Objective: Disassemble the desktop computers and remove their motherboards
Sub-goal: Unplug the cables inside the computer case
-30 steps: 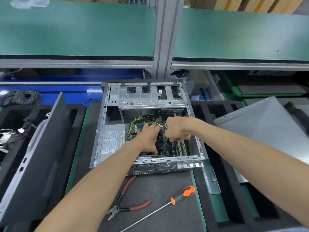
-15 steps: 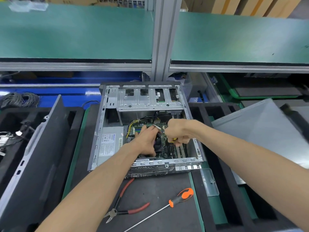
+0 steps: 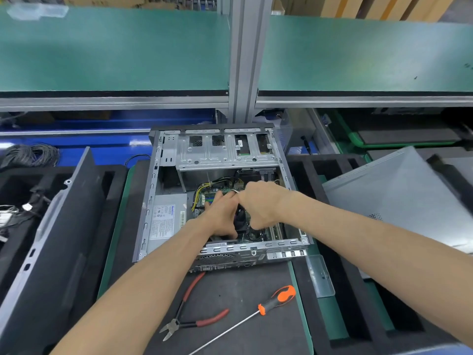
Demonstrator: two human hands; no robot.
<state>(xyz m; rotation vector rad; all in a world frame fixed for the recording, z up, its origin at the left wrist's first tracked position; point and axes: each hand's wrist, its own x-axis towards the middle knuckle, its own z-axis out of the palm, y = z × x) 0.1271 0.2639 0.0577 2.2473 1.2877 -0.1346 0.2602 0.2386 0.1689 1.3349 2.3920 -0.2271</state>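
1. Desktop case (image 3: 220,198) lies on its side, open, on the dark mat; motherboard (image 3: 252,235) sits in the case floor, mostly hidden under both hands.
2. Left hand (image 3: 221,216) is inside the case, fingers fairly straight and spread, resting on the board area next to the black fan (image 3: 240,219). Not gripping anything I can see.
3. Right hand (image 3: 261,203) is inside the case too, fingers curled into a fist, touching the left hand's fingertips. A thin pale wire (image 3: 236,191) shows at its knuckles; looks pinched, can't tell for sure.
4. Yellow cable bundle (image 3: 198,194) runs just beyond the left hand; power supply (image 3: 166,219) sits at the case's left wall.
5. Drive cage (image 3: 225,152) fills the far end of the case.
6. In front of the case: red-handled cutters (image 3: 190,319) and an orange-handled screwdriver (image 3: 256,316), both lying loose on the mat.
7. Right of the case: grey side panel (image 3: 399,201). Left of the case: a dark panel (image 3: 51,242) leaning tilted in a foam tray.
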